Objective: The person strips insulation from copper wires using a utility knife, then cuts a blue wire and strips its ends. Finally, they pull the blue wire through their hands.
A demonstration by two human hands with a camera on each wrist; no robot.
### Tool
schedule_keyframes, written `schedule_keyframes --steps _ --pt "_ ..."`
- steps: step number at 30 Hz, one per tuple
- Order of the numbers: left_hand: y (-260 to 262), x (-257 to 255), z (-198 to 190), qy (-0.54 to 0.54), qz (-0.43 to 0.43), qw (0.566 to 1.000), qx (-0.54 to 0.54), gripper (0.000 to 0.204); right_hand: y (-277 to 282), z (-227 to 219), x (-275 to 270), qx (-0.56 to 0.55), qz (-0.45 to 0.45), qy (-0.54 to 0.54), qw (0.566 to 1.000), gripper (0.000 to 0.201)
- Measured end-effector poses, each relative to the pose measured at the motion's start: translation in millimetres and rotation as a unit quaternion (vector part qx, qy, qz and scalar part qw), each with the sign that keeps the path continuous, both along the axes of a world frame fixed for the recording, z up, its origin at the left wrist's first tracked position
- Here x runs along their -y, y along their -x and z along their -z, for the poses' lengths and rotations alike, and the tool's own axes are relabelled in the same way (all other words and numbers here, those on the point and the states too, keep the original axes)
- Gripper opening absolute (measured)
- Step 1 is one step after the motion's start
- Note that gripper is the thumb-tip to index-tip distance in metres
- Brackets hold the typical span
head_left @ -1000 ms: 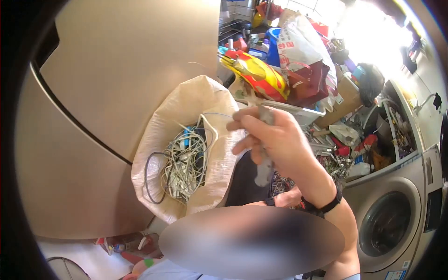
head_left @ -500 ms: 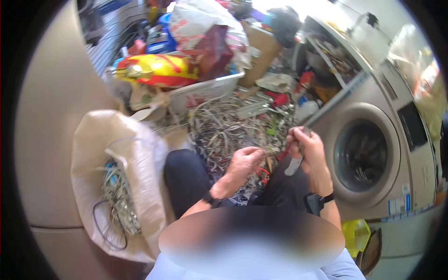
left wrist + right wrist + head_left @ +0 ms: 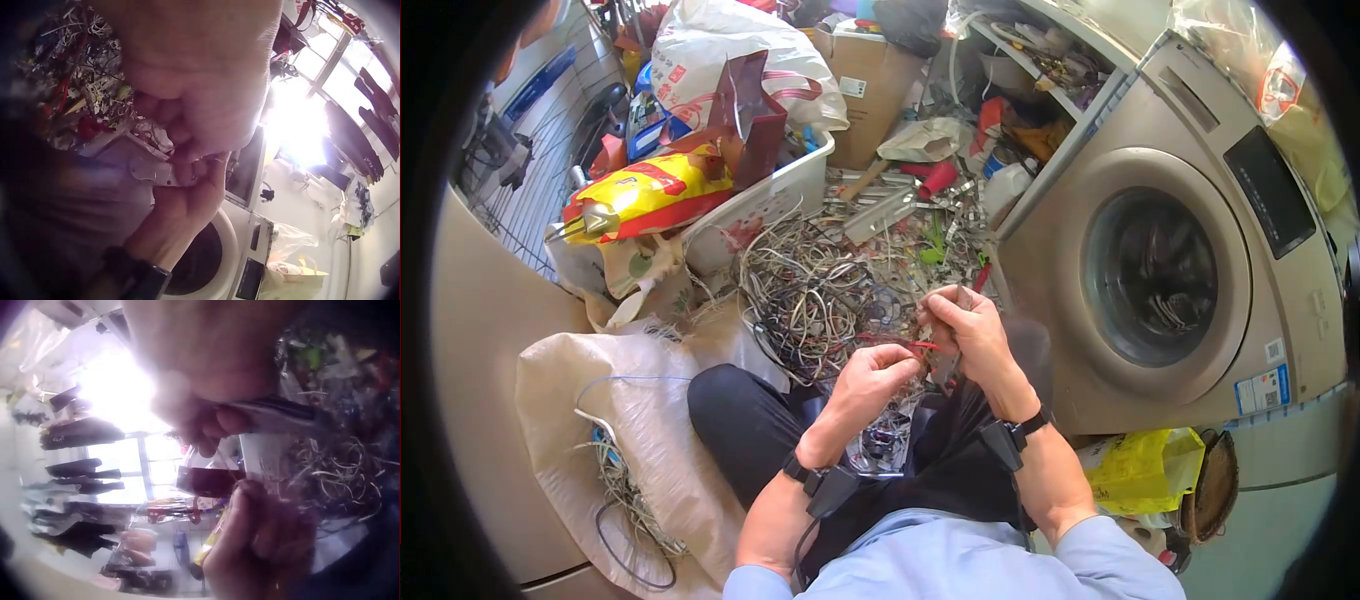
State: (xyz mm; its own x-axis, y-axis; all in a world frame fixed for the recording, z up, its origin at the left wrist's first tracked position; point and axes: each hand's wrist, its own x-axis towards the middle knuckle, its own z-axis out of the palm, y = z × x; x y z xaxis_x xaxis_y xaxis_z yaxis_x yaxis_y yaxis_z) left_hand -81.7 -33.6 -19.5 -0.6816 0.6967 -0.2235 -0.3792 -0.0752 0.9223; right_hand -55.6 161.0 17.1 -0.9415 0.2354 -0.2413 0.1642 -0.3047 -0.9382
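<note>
In the head view my left hand (image 3: 865, 385) pinches a thin red wire (image 3: 922, 344) between thumb and forefinger, above my lap. The wire's far end reaches the fingers of my right hand (image 3: 975, 335). That right hand grips a grey, flat-handled tool that looks like a knife (image 3: 152, 170); its handle sticks out below the palm, and its working end is hidden by the fingers. From the right wrist view, a short thin length of the wire (image 3: 226, 464) spans the gap between both hands.
A tangle of cables (image 3: 800, 290) covers the floor ahead, with metal scraps beyond. To the left stands a woven sack (image 3: 620, 390) with wires inside. A white bin (image 3: 770, 190) holds bags. The washing machine (image 3: 1050, 300) is close on the right.
The right hand, with the tool, has come from beside the sack's opening back over the lap. Both hands have drawn together, with the red wire now between them. The head view has swung right.
</note>
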Motion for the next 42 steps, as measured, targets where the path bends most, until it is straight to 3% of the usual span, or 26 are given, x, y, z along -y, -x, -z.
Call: schedule_keyframes --steps 3,6,12,14,18,21,23,25,28,30,34,40,41,42 --pt "1 -2 -7 -0.008 -0.042 0.997 0.065 0.013 -1 1 -10 -0.004 0.009 -0.015 1.0 0.021" --pt "8 -3 8 0.019 -0.078 0.995 0.056 0.013 -7 9 -20 0.009 -0.004 -0.046 0.999 0.027" --pt "9 -13 17 0.005 -0.09 0.993 0.077 0.012 -11 12 -24 0.01 -0.001 0.099 0.995 0.026" --pt "9 -16 17 0.021 -0.072 0.995 0.06 0.013 -12 6 -25 -0.005 0.014 0.02 1.0 0.024" --pt "12 -16 22 0.024 -0.05 0.997 0.053 0.013 -13 7 -33 -0.01 -0.001 0.027 1.0 0.018" --pt "18 -17 15 -0.037 -0.076 0.992 0.092 0.03 -13 2 -37 -0.006 -0.046 0.011 0.999 0.014" --pt "22 -20 8 -0.059 -0.091 0.987 0.118 0.032 -13 -2 -35 0.028 -0.112 -0.093 0.989 0.012" --pt "23 -21 3 -0.073 -0.089 0.984 0.137 0.033 -13 0 -30 0.018 -0.119 -0.13 0.984 0.011" --pt "19 -27 -8 0.036 0.071 0.994 0.074 0.024 -11 1 -25 0.002 -0.133 -0.211 0.968 0.012" --pt "9 -32 -14 0.03 0.051 0.993 0.102 0.017 -10 9 -23 -0.05 -0.127 -0.292 0.947 0.014" --pt "8 -32 -1 -0.003 0.071 0.989 0.129 0.015 -14 8 -23 -0.018 -0.074 -0.23 0.97 0.015" --pt "-4 -42 -6 -0.038 -0.003 0.979 0.198 0.01 -15 5 -39 0.009 -0.052 -0.223 0.973 0.02" --pt "-3 -41 -4 -0.03 -0.005 0.982 0.185 0.01 -16 -1 -39 -0.012 -0.034 -0.323 0.946 0.021" --pt "-2 -40 -3 -0.021 -0.007 0.985 0.172 0.01 -17 -1 -38 -0.011 -0.034 -0.323 0.946 0.021"
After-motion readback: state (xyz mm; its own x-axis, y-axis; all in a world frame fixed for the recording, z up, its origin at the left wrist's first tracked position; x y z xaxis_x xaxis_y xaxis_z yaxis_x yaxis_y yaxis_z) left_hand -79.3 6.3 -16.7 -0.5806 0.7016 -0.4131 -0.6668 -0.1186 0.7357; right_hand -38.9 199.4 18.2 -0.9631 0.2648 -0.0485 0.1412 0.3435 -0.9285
